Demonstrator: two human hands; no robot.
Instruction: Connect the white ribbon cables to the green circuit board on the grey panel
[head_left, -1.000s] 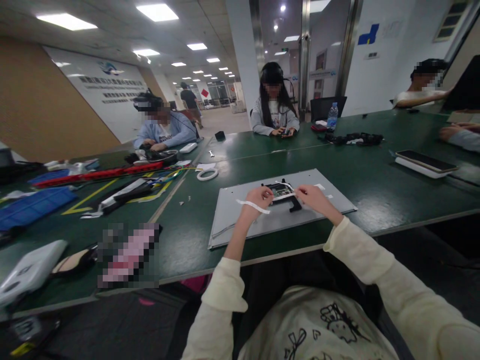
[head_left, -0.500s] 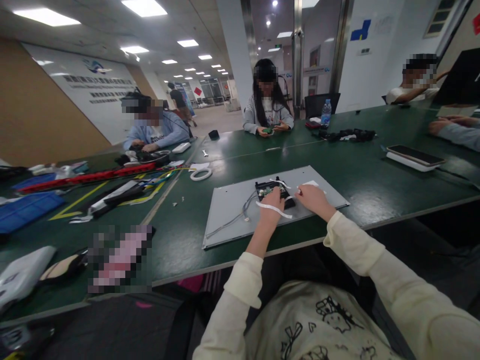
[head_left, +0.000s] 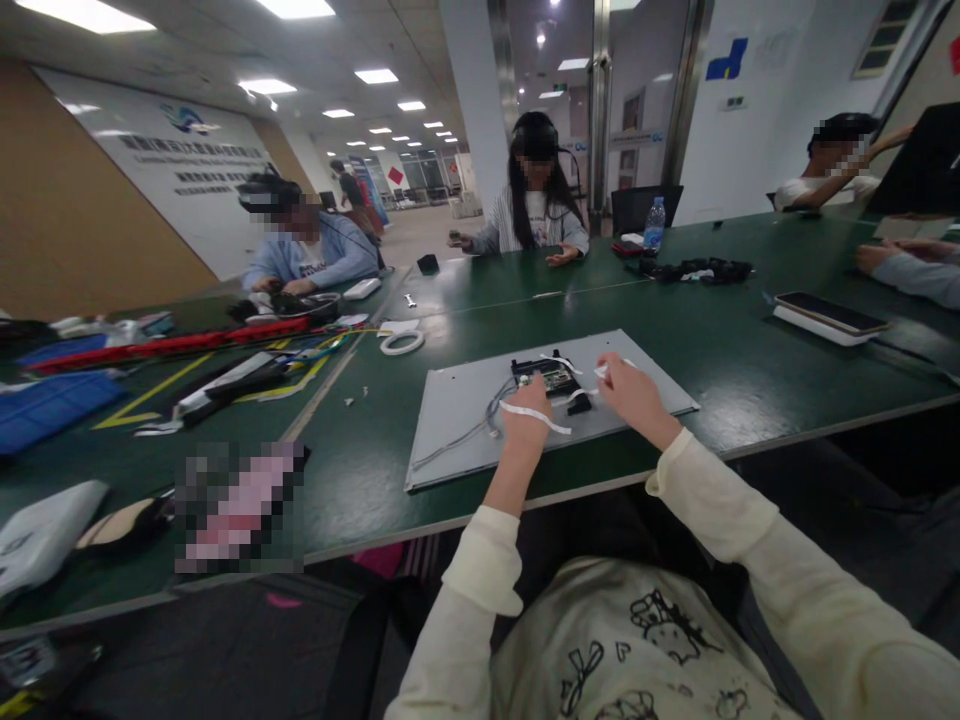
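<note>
My left hand (head_left: 527, 425) is closed, its fingertips at the near left side of a black frame holding a green circuit board (head_left: 556, 380). What those fingers grip, if anything, is hidden. A narrow white strip (head_left: 555, 424) lies across the back of this hand. My right hand (head_left: 634, 395) is raised just right of the frame, thumb and fingers pinched on a small white strip (head_left: 601, 371). More thin white strips lie on the frame. A grey cable (head_left: 457, 445) runs from its left side. Under everything is a light grey flat panel (head_left: 442, 400).
On the green table (head_left: 360, 440) a white ring-shaped roll (head_left: 402, 342) and a small wrench (head_left: 409, 300) lie beyond the panel. A phone on a white box (head_left: 829, 318) is at right, a water bottle (head_left: 654, 225) further back. Blue trays (head_left: 56, 410) and tools crowd the left. Several people sit around.
My left hand has shifted slightly left with the strip across it, uncovering more of the frame. My right hand has risen a little. The person opposite has spread their hands apart.
</note>
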